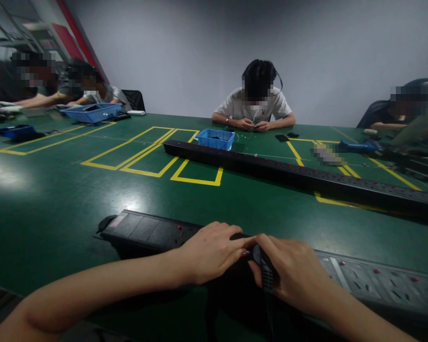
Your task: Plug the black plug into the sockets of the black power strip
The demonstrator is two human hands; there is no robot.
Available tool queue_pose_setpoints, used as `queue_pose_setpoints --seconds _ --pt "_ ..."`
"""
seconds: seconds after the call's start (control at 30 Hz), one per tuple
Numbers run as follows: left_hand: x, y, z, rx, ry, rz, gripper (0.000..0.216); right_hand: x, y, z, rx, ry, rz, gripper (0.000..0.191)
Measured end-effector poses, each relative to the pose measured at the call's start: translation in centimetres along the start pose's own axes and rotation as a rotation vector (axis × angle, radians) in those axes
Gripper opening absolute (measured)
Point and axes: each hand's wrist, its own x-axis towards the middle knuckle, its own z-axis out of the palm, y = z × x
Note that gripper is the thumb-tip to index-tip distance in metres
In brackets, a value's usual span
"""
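Observation:
A long black power strip (146, 232) lies across the green table (57, 204) right in front of me, with rows of sockets and small red buttons. My left hand (214, 251) rests on top of the strip, fingers stretched toward the right. My right hand (292, 275) is curled round a dark plug (265, 266) with a ribbed cable end, held at the strip. The fingertips of both hands meet at the plug.
A second long black power strip (288, 173) runs across the table's middle. A blue bin (215, 138) stands beyond it; another blue tray (92, 112) sits at the far left. Yellow tape outlines (142, 156) mark the table. Several other people sit around the far edge.

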Motion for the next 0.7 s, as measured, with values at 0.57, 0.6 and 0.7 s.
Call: queue_pose_setpoints --seconds 0.57,0.6,0.7 --pt "-0.12 -0.07 0.03 0.033 0.004 0.018 0.038 -0.07 -0.02 -0.08 0.004 0.002 -0.003 0.016" --pt "-0.14 -0.08 0.03 0.031 0.008 0.018 0.039 -0.05 -0.05 -0.12 -0.003 0.002 -0.003 0.016" --pt "-0.19 -0.04 0.00 0.026 0.014 0.023 0.039 0.00 -0.11 -0.18 -0.015 -0.007 0.000 0.015"
